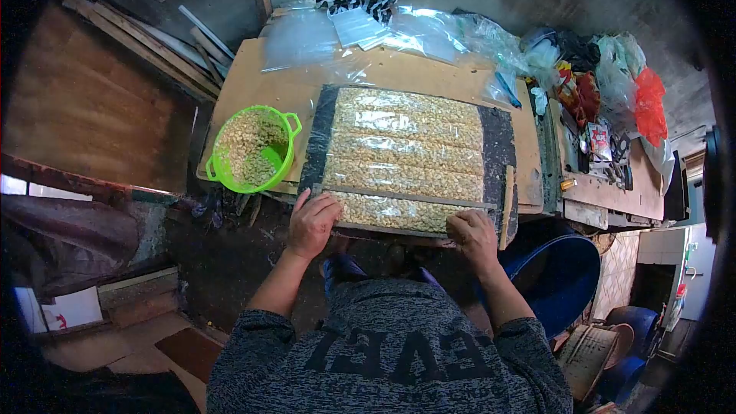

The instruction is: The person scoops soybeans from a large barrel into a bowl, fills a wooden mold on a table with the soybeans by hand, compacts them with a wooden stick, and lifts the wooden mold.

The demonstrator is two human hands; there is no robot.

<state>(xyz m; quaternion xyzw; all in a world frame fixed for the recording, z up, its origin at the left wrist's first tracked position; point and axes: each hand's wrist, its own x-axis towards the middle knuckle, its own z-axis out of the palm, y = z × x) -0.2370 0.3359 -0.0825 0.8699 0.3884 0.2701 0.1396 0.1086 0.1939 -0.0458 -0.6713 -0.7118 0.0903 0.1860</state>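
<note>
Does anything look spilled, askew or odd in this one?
Nothing looks spilled or damaged around the plastic-covered rows. The messiest spot is off to their right: crumpled plastic bags heaped in a jumble, unlike the evenly laid rows.

Packet (599,140), white and red, among clutter on right-hand surface (644,188): "VAPE" in capitals; smaller print illegible. Person's dark grey shirt (391,322): large black capitals, "EVE" apparently legible, adjoining lettering uncertain; smaller line beside it, too blurred to read. White panel (80,307), lower left: small red mark, undecipherable.
</note>
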